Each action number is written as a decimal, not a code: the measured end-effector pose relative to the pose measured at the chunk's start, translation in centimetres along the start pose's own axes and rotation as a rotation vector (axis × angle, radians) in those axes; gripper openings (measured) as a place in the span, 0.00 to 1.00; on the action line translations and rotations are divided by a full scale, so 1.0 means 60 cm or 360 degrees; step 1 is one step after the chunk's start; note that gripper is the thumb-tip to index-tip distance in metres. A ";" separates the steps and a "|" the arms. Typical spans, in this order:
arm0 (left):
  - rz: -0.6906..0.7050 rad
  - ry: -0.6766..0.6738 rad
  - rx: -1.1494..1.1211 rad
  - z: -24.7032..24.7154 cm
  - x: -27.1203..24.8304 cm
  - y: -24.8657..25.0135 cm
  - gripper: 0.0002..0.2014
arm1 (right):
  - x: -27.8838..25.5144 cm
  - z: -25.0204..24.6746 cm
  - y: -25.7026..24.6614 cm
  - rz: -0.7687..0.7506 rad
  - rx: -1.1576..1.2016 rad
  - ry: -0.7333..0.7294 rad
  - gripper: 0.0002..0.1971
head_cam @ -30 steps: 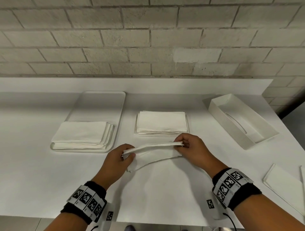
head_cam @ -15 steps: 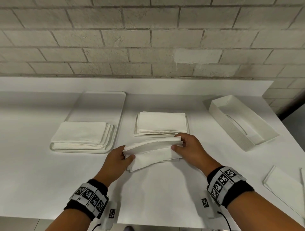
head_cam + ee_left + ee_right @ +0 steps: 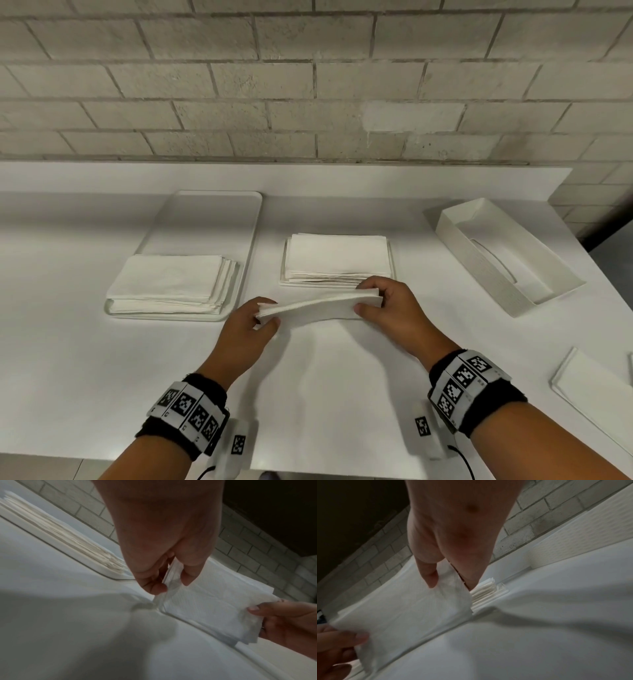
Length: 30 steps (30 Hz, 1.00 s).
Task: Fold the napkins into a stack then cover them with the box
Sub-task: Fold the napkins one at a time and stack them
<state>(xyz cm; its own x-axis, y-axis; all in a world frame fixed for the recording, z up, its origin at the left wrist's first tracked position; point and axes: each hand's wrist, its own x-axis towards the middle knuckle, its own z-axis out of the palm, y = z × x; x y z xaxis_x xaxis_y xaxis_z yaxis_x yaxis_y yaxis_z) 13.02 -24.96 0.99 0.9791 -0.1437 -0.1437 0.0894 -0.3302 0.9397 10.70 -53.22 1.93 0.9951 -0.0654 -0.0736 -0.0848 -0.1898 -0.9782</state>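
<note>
The person holds one folded napkin just above the white bench, right in front of the middle stack. The left hand pinches its left end and the right hand pinches its right end. The open box sits right of the stack, and a tray with more napkins sits left of it.
</note>
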 end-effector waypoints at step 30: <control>-0.0283 0.0054 -0.0147 0.045 0.162 0.112 0.06 | 0.122 -0.053 -0.056 0.0275 -0.0028 0.0406 0.14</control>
<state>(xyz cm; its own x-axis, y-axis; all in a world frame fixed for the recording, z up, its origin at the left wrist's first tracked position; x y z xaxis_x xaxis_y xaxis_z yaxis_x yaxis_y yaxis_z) 22.66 -31.10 5.04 0.9519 -0.0584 -0.3009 0.2765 -0.2601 0.9251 18.08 -56.17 5.28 0.9215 -0.3416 -0.1849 -0.2545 -0.1714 -0.9518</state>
